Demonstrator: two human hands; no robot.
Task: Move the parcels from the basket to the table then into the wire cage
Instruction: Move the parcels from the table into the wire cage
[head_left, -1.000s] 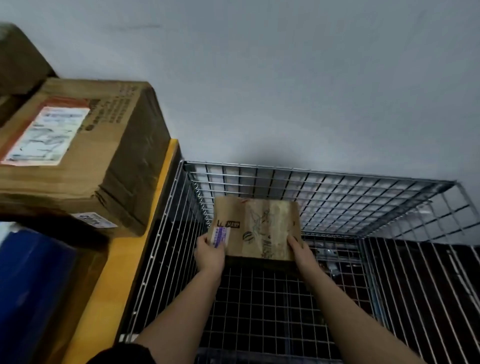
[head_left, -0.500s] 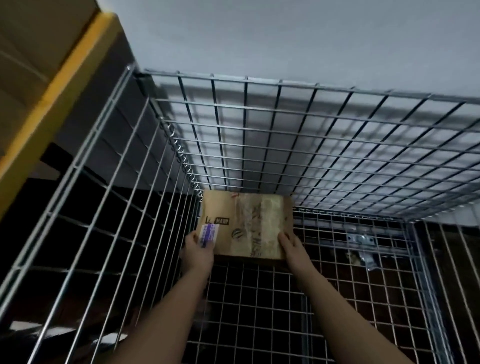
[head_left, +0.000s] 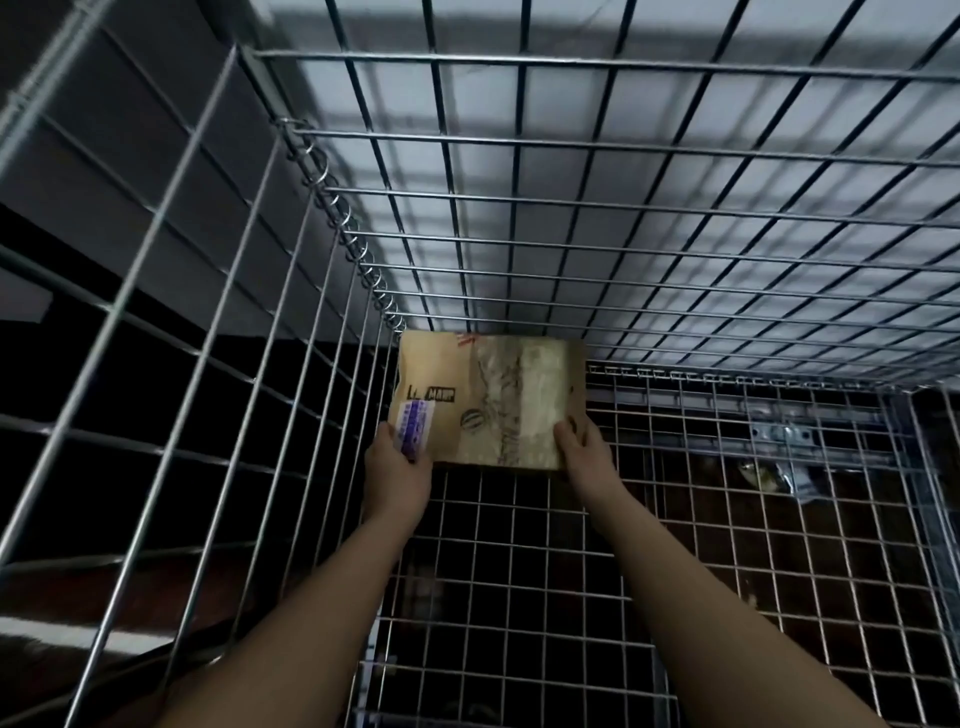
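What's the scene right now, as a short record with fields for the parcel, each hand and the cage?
parcel: brown cardboard box with a purple-printed label, low in the far left corner of the cage
left hand: grips the near left corner, thumb on the label
right hand: grips the near right corner
wire cage: silver mesh walls and floor
status: parcel not yet released

Dim overall: the pale grey wall (head_left: 675, 218) behind the silver wire-mesh cage (head_left: 519, 249) catches the most light, striped with soft grid shadows. The floor under the mesh sits near black. Wires bow at the edges, blurring upper left.
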